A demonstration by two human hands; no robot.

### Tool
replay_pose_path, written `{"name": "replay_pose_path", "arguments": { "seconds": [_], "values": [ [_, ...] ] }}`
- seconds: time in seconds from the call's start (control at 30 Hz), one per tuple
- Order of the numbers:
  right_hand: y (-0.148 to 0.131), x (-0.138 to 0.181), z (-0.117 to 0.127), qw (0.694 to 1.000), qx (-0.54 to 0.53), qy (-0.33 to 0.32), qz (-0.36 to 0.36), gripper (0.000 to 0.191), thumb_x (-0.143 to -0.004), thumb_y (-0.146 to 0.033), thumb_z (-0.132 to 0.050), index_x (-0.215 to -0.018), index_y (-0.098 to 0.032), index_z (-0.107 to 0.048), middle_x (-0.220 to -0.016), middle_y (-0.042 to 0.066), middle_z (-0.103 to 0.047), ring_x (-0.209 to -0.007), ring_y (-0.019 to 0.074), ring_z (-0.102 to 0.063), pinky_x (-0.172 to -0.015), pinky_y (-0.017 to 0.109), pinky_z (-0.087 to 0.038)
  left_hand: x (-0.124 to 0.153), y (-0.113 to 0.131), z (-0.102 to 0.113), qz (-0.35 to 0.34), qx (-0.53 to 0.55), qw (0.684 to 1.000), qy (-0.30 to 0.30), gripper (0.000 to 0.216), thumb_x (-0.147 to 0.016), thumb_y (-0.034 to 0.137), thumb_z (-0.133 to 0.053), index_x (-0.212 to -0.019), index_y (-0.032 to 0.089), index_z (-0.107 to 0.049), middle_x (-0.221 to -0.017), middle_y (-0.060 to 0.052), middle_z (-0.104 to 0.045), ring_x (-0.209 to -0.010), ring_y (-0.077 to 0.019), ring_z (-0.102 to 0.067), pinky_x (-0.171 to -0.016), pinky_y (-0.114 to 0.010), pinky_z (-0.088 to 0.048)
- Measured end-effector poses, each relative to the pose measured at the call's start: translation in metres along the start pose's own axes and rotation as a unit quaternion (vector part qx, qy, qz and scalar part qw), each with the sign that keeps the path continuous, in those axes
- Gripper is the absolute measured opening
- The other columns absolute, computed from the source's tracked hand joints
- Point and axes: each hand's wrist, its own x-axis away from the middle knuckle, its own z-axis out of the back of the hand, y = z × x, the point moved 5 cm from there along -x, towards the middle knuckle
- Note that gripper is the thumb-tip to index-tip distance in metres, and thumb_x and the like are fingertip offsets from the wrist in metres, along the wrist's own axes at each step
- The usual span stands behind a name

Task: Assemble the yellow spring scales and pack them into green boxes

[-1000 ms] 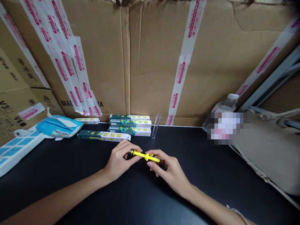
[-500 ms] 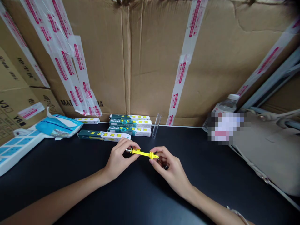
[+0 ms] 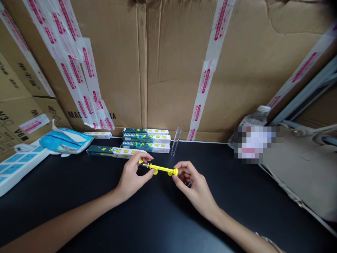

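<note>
Between my hands is the yellow plastic inner part of a tube spring scale [image 3: 163,169], roughly level above the black tabletop, its right end slightly lower. A short metal piece and a small yellow tip show at its left end. Small round yellow tabs stick out beneath the rod. My left hand [image 3: 130,179] is closed around the left end, thumb below and fingers above. At the other end, my right hand [image 3: 197,188] pinches the yellow collar between thumb and index finger. Beyond them stands a clear plastic tube [image 3: 176,141], tilted slightly in view.
Several narrow printed boxes [image 3: 146,146] lie at the back, one behind my left hand [image 3: 102,151]. A blue tissue pack [image 3: 65,140] and a white power strip [image 3: 22,165] are at left. On the right are a bottle [image 3: 255,117] and a beige bag [image 3: 302,168]. Cardboard [image 3: 173,70] walls the back.
The yellow part has turned about its length, so its round tabs now point down. More of its metal left end shows. Both hands have shifted slightly, the right one a little to the right.
</note>
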Motion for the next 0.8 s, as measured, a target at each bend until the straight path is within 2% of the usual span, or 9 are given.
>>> {"name": "replay_pose_path", "arguments": {
  "seconds": [0.17, 0.4, 0.57, 0.8],
  "values": [
    [-0.001, 0.001, -0.001, 1.0, 0.01, -0.015, 0.001, 0.014, -0.091, -0.029, -0.058, -0.099, -0.023, -0.049, -0.083, -0.001, -0.058, -0.067, 0.0129, -0.056, -0.062, 0.025, -0.044, 0.001, 0.003, -0.002, -0.017, 0.017, 1.0, -0.016, 0.024, -0.082, 0.011, -0.064, -0.103, 0.022, -0.058, -0.1, -0.004, -0.057, -0.092, -0.0194, -0.058, -0.08, -0.031, -0.05],
    [0.0, 0.002, -0.006, 0.999, -0.008, -0.047, -0.024, 0.021, -0.092, -0.039, -0.06, -0.104, -0.024, -0.05, -0.081, -0.002, -0.057, -0.066, 0.0129, -0.056, -0.058, 0.023, -0.042, 0.003, 0.011, -0.002, -0.034, 0.036, 0.997, -0.059, 0.023, -0.088, 0.013, -0.056, -0.109, 0.021, -0.055, -0.104, -0.007, -0.055, -0.093, -0.0194, -0.058, -0.082, -0.033, -0.052],
    [0.004, 0.003, -0.006, 0.998, -0.003, -0.052, -0.027, 0.022, -0.093, -0.039, -0.059, -0.108, -0.023, -0.054, -0.084, -0.001, -0.06, -0.066, 0.0126, -0.056, -0.057, 0.023, -0.041, 0.003, 0.015, -0.001, -0.045, 0.019, 0.996, -0.072, 0.022, -0.089, 0.014, -0.055, -0.111, 0.021, -0.054, -0.104, -0.007, -0.055, -0.094, -0.0192, -0.059, -0.082, -0.032, -0.052],
    [-0.001, 0.002, -0.003, 0.999, -0.018, -0.04, -0.014, 0.023, -0.088, -0.04, -0.066, -0.102, -0.021, -0.062, -0.089, 0.003, -0.067, -0.074, 0.0158, -0.064, -0.06, 0.024, -0.048, 0.004, 0.021, -0.009, -0.082, -0.055, 0.988, -0.12, 0.032, -0.082, 0.018, -0.073, -0.112, 0.022, -0.062, -0.107, -0.006, -0.064, -0.101, -0.0221, -0.06, -0.089, -0.036, -0.05]
  ]
}}
